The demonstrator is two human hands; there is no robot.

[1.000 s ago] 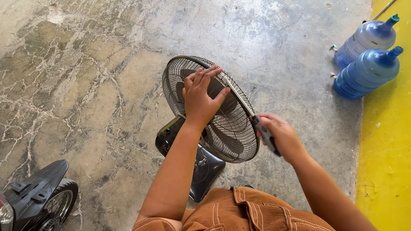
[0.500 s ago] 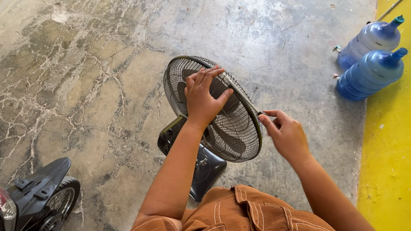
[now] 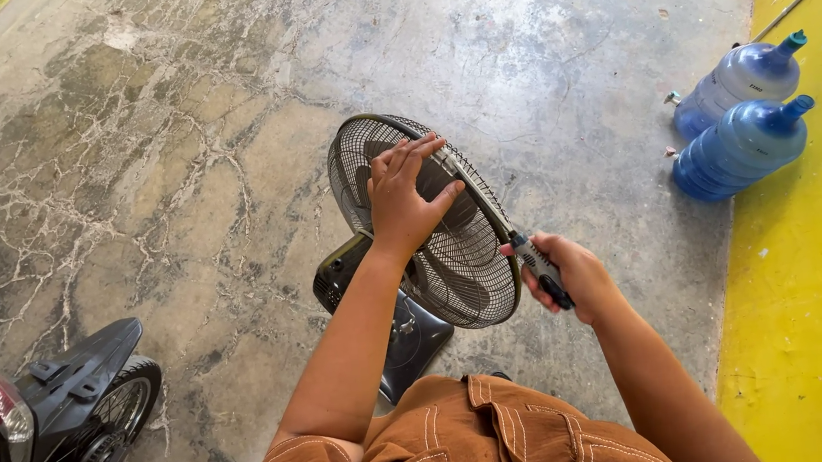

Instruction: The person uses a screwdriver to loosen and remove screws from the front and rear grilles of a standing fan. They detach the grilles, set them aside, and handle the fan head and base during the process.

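Now the right hand (image 3: pixel 571 276) has gone back to the fan (image 3: pixel 425 222) rim, fingers closed on what looks like a screwdriver (image 3: pixel 543 270); the left hand (image 3: pixel 406 196) stays spread flat, open, on the grille, steadying the fan on the floor

Two big blue water jugs (image 3: pixel 737 119) lie on their sides at far right, on the concrete just beside the yellow floor strip (image 3: pixel 818 282). Far jug (image 3: pixel 736 81): paler translucent blue, teal cap pointing right, small pale label patch on its body, too small to make out. Near jug (image 3: pixel 737 149): deeper blue, blue cap pointing right, touching the far one. No signs, no screens, no other packages.
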